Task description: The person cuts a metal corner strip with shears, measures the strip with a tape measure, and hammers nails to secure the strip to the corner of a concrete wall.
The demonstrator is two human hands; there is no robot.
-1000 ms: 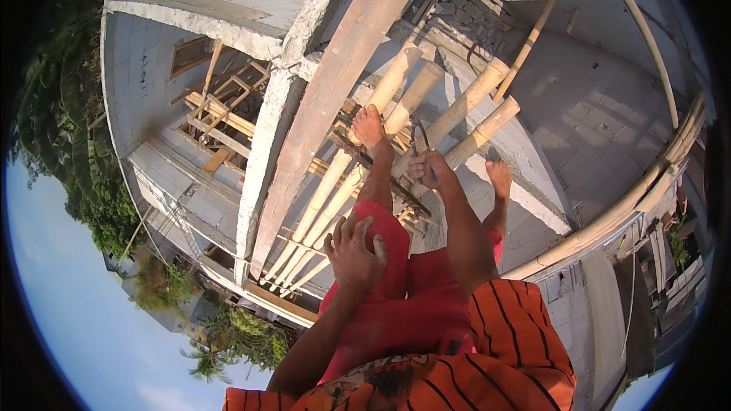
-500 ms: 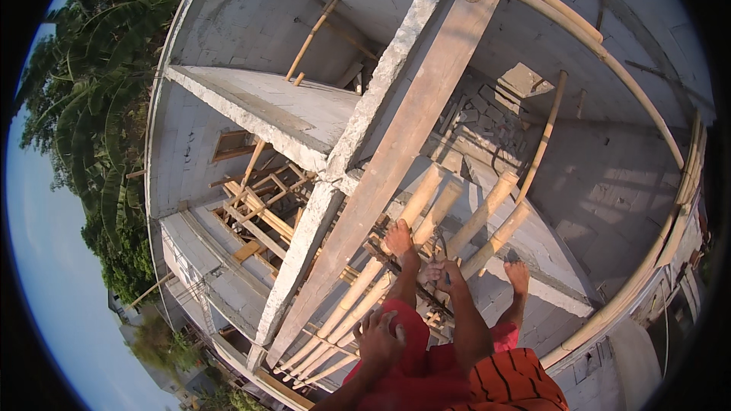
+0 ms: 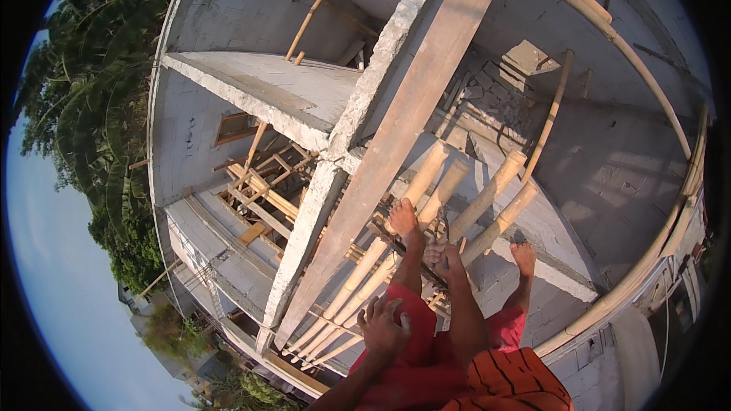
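Note:
My left hand (image 3: 384, 327) hovers by my left knee, over red shorts, its fingers apart and curved around nothing. Between my legs, my right hand (image 3: 439, 254) is closed on something I cannot make out; a thin dark piece (image 3: 443, 221) sticks up beyond the fingers. Dark crosswise bars (image 3: 392, 237) lie beneath that hand, against a row of bamboo poles (image 3: 426, 171). On these poles rests my bare left foot (image 3: 403, 219). My right foot (image 3: 523, 257) is set on the grey block wall side to the right.
A long wooden plank (image 3: 403, 118) runs diagonally beside a rough concrete beam (image 3: 301, 247). Far below, rubble (image 3: 487, 91) and a bamboo frame (image 3: 263, 190) fill parts of open rooms. A curved bamboo rail (image 3: 632, 323) borders the right; trees (image 3: 99, 106) stand left.
The whole view has shifted slightly. My left hand remains near the knee, its fingers a little more spread. My right hand stays closed in the same spot between my legs.

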